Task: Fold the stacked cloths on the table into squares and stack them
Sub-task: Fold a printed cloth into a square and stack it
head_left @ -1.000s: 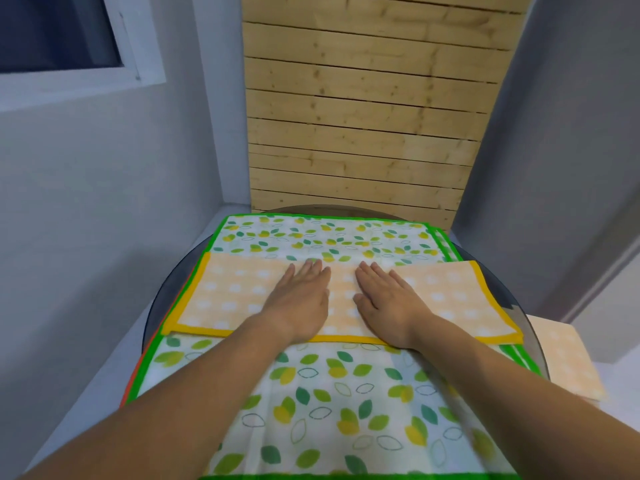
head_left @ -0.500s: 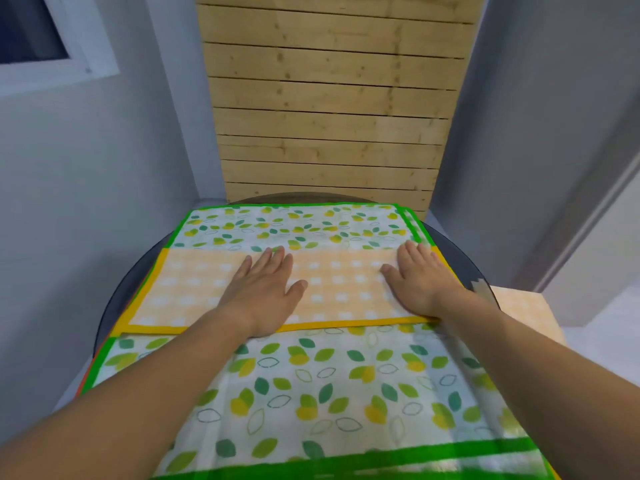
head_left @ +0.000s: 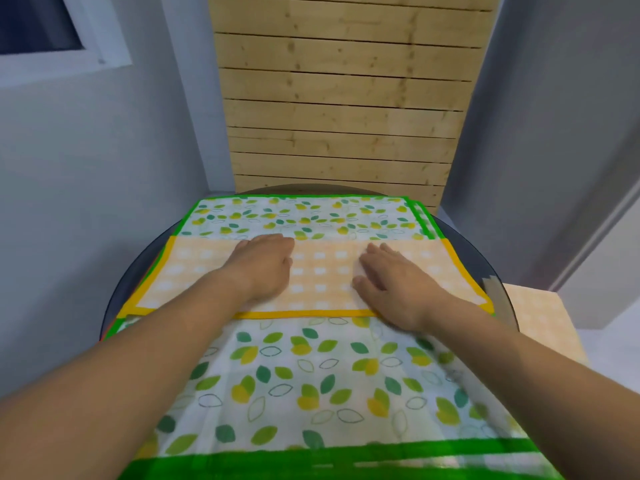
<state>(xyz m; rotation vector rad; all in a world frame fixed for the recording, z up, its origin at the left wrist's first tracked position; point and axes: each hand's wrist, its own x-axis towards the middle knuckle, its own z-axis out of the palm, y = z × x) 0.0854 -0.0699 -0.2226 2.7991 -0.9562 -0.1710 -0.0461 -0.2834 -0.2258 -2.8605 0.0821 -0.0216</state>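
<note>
Upper left of the frame has a white-framed window set in a smooth grey wall. Below that, the curved rim of a round, dark, glassy table peeks out at middle left.

Spread over the table is a thin leaf-print cloth: white, dotted with green and yellow leaves, with a bright green border. It runs from the far edge of the table all the way to the bottom of the frame. You can spot a few more cloth edges sticking out underneath it on the left and far right, so it's a stack.

Lying across the middle of that is an orange gingham cloth, soft-looking, with white squares and a yellow hem. It's folded into a long flat strip running left to right.

The left hand is palm down on the strip left of centre, with straight fingers held together and pressing flat. The right hand is just right of centre, also flat on the fabric. Its fingers are straight and close together, with the thumb out a bit to the side. Neither hand is gripping anything.

Behind the table, top centre, there's a panel of horizontal pine slats, knotty and pale.

At the far right, just off the table's edge, sits another orange checked cloth, already a neat folded square.
</note>
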